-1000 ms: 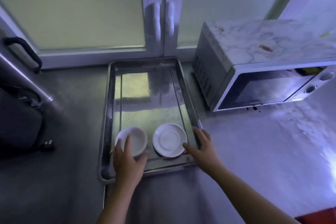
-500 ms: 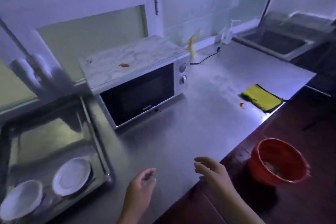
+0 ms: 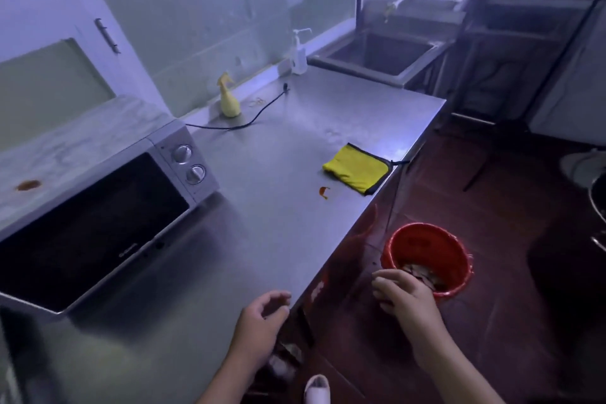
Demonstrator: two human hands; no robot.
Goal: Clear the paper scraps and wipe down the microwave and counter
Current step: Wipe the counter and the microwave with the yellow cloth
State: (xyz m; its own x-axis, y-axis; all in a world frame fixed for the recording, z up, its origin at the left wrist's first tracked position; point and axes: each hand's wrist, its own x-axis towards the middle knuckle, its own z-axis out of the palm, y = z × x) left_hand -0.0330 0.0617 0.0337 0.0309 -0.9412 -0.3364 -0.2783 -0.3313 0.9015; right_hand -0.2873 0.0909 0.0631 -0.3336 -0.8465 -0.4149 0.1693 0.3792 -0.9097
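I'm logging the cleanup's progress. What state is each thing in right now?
microwave, door shut, brown stain on top.
yellow cloth, folded, flat on counter.
orange scrap, lying on counter.
spray bottle, upright.
red bucket, upright on floor, scraps inside.
left hand, loosely curled, empty.
right hand, curled over bucket; grip unclear.

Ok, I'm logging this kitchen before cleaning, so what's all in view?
microwave: one, silver, left on counter
counter: one, steel, centre
cloth: one, yellow, counter's right edge
scrap: one, orange, beside cloth
spot: one, orange-brown, microwave top
spray bottle: one, yellow, by back wall
pump bottle: one, white, near sink
cable: one, black, counter's back
sink: one, steel, far end
bucket: one, red, on floor, scraps inside
left hand: one, over counter edge, loosely curled, empty
right hand: one, at bucket rim, fingers curled
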